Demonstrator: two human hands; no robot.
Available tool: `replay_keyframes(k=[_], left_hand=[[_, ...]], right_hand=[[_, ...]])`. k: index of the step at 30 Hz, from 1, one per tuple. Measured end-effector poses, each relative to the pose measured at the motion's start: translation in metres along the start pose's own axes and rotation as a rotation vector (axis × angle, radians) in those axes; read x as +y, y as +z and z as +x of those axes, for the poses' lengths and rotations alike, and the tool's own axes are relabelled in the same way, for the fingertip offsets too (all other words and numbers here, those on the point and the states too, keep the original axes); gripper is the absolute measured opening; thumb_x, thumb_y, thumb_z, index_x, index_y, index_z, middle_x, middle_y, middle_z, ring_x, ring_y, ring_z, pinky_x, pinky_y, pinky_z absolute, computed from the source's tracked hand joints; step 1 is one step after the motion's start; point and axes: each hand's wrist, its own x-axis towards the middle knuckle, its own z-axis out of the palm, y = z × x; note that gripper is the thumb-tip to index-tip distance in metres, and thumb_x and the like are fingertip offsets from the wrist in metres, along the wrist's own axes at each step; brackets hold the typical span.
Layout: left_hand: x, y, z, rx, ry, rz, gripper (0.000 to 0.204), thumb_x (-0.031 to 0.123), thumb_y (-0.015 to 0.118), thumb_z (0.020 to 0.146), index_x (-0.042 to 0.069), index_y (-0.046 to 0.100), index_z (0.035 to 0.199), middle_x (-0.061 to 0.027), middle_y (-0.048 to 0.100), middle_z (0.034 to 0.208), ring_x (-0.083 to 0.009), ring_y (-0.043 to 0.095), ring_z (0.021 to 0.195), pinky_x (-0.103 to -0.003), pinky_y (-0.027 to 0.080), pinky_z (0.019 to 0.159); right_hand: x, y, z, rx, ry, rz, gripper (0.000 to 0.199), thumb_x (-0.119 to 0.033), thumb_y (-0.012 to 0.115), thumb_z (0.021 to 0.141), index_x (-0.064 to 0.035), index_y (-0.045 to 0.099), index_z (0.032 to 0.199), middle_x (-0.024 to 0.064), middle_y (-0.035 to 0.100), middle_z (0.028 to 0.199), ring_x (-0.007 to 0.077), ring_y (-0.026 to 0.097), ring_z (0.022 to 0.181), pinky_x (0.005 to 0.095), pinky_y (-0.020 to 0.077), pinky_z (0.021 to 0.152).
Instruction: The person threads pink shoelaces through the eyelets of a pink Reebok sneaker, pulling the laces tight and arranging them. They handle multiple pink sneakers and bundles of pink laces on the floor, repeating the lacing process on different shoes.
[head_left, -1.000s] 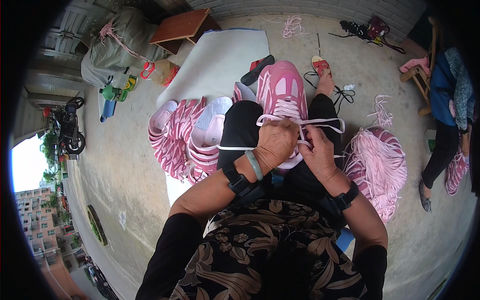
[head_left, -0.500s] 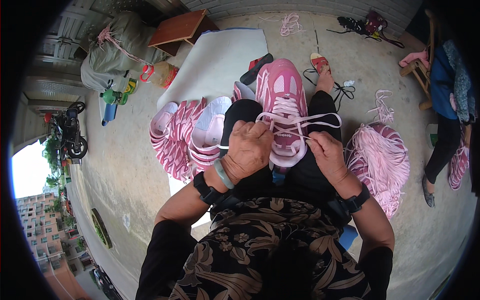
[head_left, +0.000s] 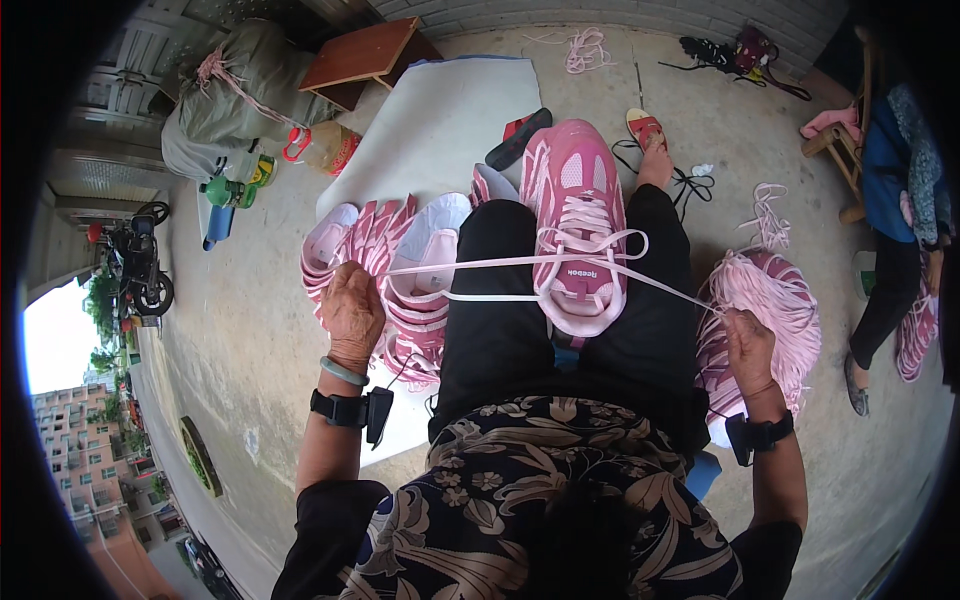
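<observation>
A pink sneaker (head_left: 578, 205) rests between my thighs, its heel opening toward me. White-pink shoelace (head_left: 470, 264) runs through its eyelets and is crossed over the tongue, with a small loop on the right side. My left hand (head_left: 352, 312), out to the left, pinches one length of the lace and draws it nearly straight. Out to the right, my right hand (head_left: 748, 348) grips another length between thumb and fingers. A further strand lies across my left thigh. Stacked pink shoe uppers (head_left: 425, 260) sit just beside my left hand.
A heap of pink laced uppers (head_left: 765, 310) lies behind my right hand. Farther off are a white sheet (head_left: 440, 110), a dark slipper (head_left: 518, 140), a wooden stool (head_left: 365, 58) and plastic bottles (head_left: 325, 150). Another person (head_left: 895, 270) is at the right edge.
Both hands have moved apart from above the shoe, left hand leftward and right hand rightward, stretching the lace between them. The loop on the right has become smaller.
</observation>
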Motion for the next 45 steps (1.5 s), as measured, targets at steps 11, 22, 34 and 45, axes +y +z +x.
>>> replay_keyframes(k=[11, 22, 34, 45], left_hand=[[0.072, 0.02, 0.04, 0.009, 0.179, 0.114, 0.028, 0.016, 0.061, 0.075, 0.003, 0.057, 0.1, -0.0134, 0.055, 0.103, -0.032, 0.053, 0.088, -0.042, 0.041, 0.077], [0.222, 0.064, 0.04, -0.598, 0.07, -1.029, 0.015, 0.004, 0.06, 0.082, -0.002, 0.054, 0.094, -0.0055, 0.059, 0.064, -0.0085, 0.055, 0.056, -0.024, 0.045, 0.05], [0.236, 0.053, 0.05, -0.757, -0.283, -1.004, 0.023, -0.001, 0.058, 0.08, -0.001, 0.048, 0.1, -0.0053, 0.059, 0.067, -0.007, 0.054, 0.049, -0.021, 0.042, 0.042], [0.232, 0.051, 0.05, -0.866, -0.368, -1.195, 0.022, -0.003, 0.05, 0.083, 0.001, 0.05, 0.105, -0.0036, 0.059, 0.073, -0.0062, 0.056, 0.056, -0.018, 0.046, 0.051]], right_hand=[[0.026, 0.009, 0.02, 0.032, 0.131, 0.036, 0.011, -0.013, 0.058, 0.082, -0.0034, 0.058, 0.077, 0.006, 0.052, 0.064, 0.0247, 0.051, 0.052, 0.032, 0.0416, 0.053], [-0.081, 0.052, 0.065, -0.354, 0.93, 1.605, 0.015, -0.018, 0.058, 0.088, -0.0057, 0.058, 0.079, -0.0015, 0.051, 0.061, 0.0068, 0.043, 0.045, 0.0221, 0.0344, 0.042], [-0.085, 0.085, 0.085, -0.06, 0.536, 1.503, 0.009, -0.01, 0.057, 0.087, -0.0032, 0.057, 0.082, 0.0026, 0.059, 0.071, 0.0071, 0.054, 0.059, 0.0204, 0.0458, 0.054], [-0.085, 0.095, 0.091, 0.172, 0.158, 0.812, 0.01, -0.002, 0.062, 0.076, -0.0027, 0.053, 0.079, 0.0099, 0.053, 0.066, 0.0203, 0.052, 0.055, 0.029, 0.0425, 0.052]])
